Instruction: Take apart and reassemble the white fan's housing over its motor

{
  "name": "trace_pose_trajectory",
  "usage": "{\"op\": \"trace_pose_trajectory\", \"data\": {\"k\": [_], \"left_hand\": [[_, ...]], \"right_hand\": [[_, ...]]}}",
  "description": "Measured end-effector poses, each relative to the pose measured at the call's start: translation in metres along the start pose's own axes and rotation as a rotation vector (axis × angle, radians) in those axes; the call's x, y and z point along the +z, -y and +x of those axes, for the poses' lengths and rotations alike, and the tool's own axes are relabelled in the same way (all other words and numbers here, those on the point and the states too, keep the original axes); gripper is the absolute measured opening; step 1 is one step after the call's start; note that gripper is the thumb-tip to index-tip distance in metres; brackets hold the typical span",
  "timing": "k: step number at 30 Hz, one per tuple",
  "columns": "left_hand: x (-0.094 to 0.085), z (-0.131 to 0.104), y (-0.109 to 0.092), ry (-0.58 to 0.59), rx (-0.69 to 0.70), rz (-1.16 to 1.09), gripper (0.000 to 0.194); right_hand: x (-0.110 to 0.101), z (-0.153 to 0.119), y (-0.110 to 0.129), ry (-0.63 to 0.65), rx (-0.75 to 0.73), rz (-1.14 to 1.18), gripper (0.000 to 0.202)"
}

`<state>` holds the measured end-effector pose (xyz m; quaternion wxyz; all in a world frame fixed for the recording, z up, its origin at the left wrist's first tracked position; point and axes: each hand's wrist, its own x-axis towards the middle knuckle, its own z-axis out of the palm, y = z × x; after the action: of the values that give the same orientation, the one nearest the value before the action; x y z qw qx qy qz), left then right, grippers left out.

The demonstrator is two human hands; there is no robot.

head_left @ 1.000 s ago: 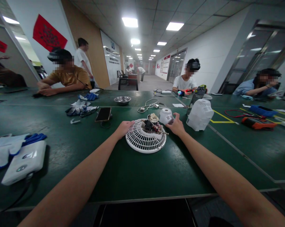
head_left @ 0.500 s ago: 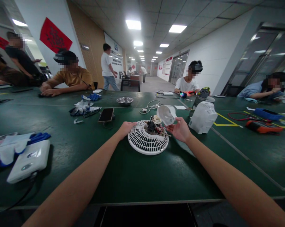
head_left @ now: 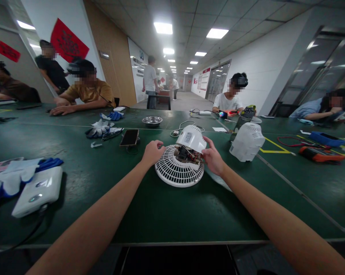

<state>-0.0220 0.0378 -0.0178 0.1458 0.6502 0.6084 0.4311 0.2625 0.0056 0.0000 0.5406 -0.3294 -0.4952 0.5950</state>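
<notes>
A white round fan grille (head_left: 172,173) lies on the green table in front of me, with a dark motor and loose wires (head_left: 186,154) exposed at its middle. My right hand (head_left: 214,157) grips a white rounded motor cover (head_left: 191,138) by its right edge. The cover is tilted over the motor, outer side with a label up, and hides its top. At the grille's left edge, my left hand (head_left: 153,154) has bent fingers, with a gap between thumb and forefinger and nothing visible in it.
A white plastic housing (head_left: 247,143) stands to the right. Farther right is an orange multimeter (head_left: 321,154). A phone (head_left: 130,138), a metal bowl (head_left: 152,121), gloves (head_left: 100,130) and a white power bank (head_left: 39,193) lie leftward. Several people sit around the table.
My right hand has turned the cover from inner side showing to outer side up and brought it over the motor. My left hand has let go of the grille's rim.
</notes>
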Motion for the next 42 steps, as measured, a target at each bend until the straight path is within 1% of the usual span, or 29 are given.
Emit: {"op": "trace_pose_trajectory", "data": {"k": [2,4,6,8,11,13,15,20,24,29,33,42], "left_hand": [[-0.002,-0.005,-0.009,-0.045,0.135,-0.072,0.046],[-0.004,-0.01,-0.017,-0.052,0.212,-0.191,0.052],[-0.005,-0.014,-0.022,0.021,0.26,-0.296,0.057],[-0.005,-0.017,-0.025,0.141,0.299,-0.358,0.064],[-0.006,-0.02,-0.025,0.305,0.35,-0.351,0.075],[-0.006,-0.02,-0.024,0.369,0.373,-0.317,0.08],[-0.006,-0.02,-0.023,0.395,0.394,-0.284,0.081],[-0.005,-0.018,-0.023,0.383,0.418,-0.146,0.074],[-0.004,-0.018,-0.026,0.355,0.41,-0.089,0.072],[-0.004,-0.018,-0.03,0.353,0.484,-0.029,0.065],[-0.005,-0.018,-0.032,0.354,0.498,0.042,0.066],[-0.003,-0.019,-0.032,0.353,0.496,0.115,0.072]], "right_hand": [[0.001,-0.002,0.001,0.017,-0.013,-0.045,0.071],[0.001,-0.003,0.001,0.021,-0.045,-0.076,0.071],[0.0,-0.003,0.0,0.028,-0.071,-0.101,0.073],[-0.001,-0.002,-0.001,0.047,-0.085,-0.126,0.076],[-0.002,-0.002,-0.003,0.103,-0.103,-0.156,0.08],[-0.002,-0.002,-0.003,0.142,-0.111,-0.175,0.082],[-0.002,-0.002,-0.002,0.167,-0.118,-0.196,0.084],[-0.004,-0.002,-0.001,0.203,-0.188,-0.293,0.083],[-0.006,-0.003,-0.002,0.228,-0.259,-0.455,0.082],[-0.006,-0.003,-0.002,0.191,-0.351,-0.593,0.078],[-0.006,-0.004,0.0,0.18,-0.39,-0.654,0.075],[-0.006,-0.007,0.002,0.179,-0.407,-0.777,0.073]]}}
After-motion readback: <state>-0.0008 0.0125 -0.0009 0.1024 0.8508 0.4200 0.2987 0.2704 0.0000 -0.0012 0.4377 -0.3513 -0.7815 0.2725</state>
